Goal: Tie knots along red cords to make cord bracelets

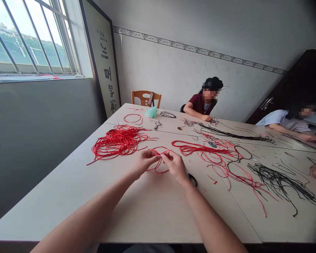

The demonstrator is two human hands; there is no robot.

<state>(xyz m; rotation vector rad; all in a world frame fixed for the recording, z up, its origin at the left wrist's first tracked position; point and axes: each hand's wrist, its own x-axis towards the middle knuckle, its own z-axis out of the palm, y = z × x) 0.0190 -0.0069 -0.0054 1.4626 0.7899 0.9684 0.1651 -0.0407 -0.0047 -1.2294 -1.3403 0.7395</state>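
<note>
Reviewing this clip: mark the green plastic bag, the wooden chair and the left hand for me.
Green plastic bag [151,112]: head view, middle of the bag.
Wooden chair [135,95]: head view, backrest.
Left hand [145,161]: head view, back of the hand.

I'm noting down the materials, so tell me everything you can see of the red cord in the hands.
The cord is thin, bright red and looks flexible, perhaps braided. It is pinched between the fingertips of the left hand and right hand, which hide where the strands meet. Open loops curve out above and below the fingers, over the pale table; whether they touch it cannot be told.
</note>
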